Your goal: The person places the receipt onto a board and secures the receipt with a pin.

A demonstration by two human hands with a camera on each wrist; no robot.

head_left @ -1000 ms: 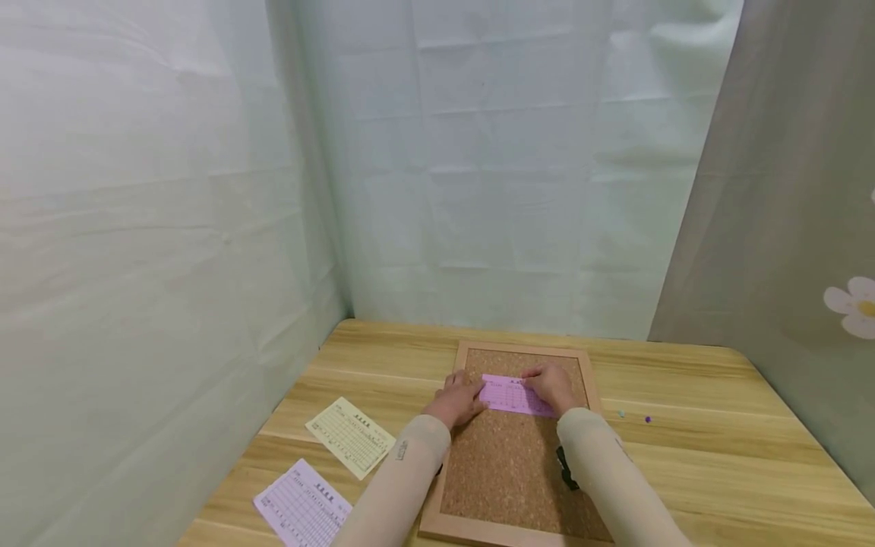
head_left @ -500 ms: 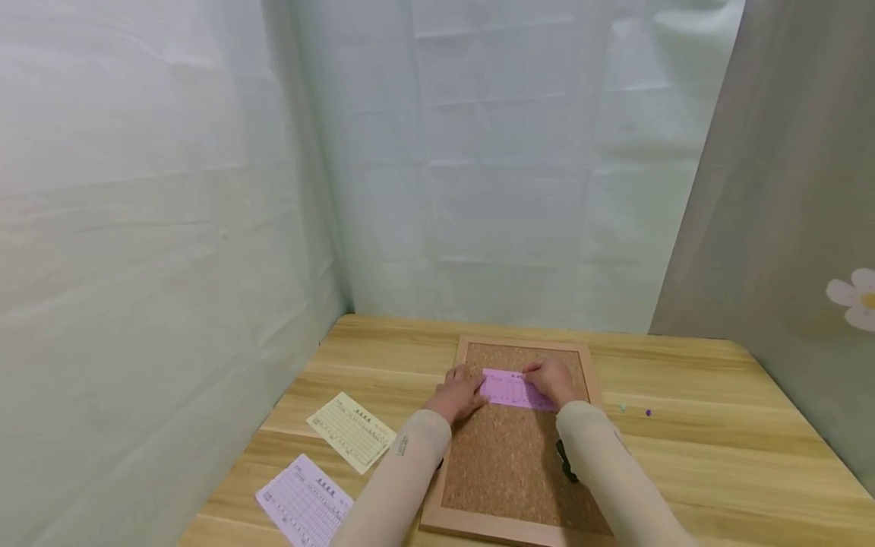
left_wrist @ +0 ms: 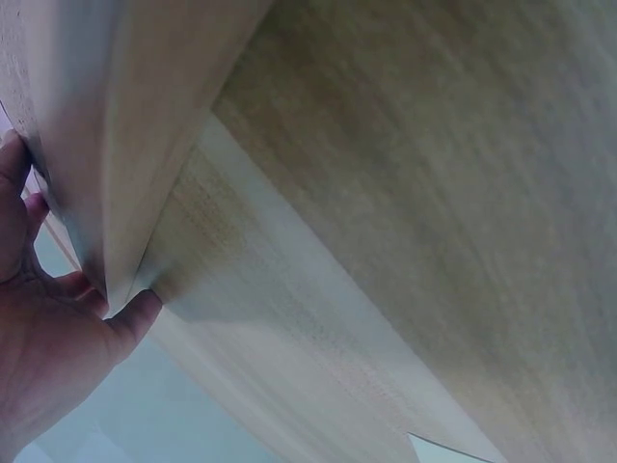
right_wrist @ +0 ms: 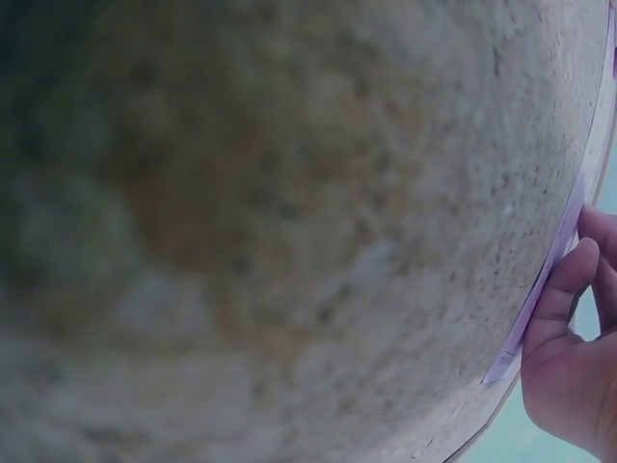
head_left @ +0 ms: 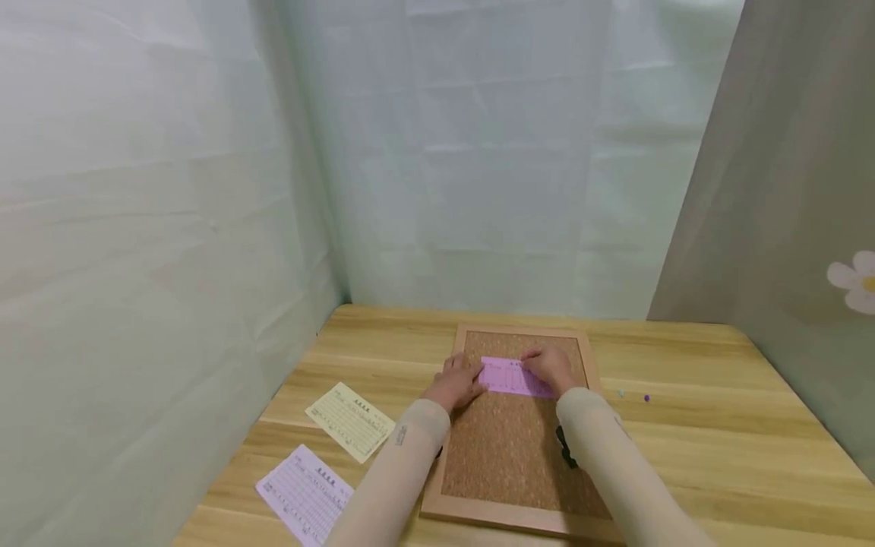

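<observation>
- Head view: one pink slip of paper lies flat on the upper part of one corkboard, printed with a grid.
- One left hand rests at the slip's left edge, fingers spread; the left wrist view shows its thumb held apart from the others, by the board's edge.
- One right hand is at the slip's upper right, fingers bent, thumb and fingertip close together; I cannot tell whether they pinch the paper or something small hidden between them.
- One wooden frame runs around the cork.
- Two cream sleeves reach in from below; one black object shows beside the right one.
- Two more slips lie left of the board, well apart from the pink one: one yellow slip and, nearer the person, one purple slip, partly behind the left sleeve.
- Two tiny things sit right of the board, near each other: one pale dot, one purple dot.
- Underneath is one wood-grain table with rounded far corners.
- Pale sheeting hangs at the left and back; one grey curtain hangs at the right, with one white flower on it.
</observation>
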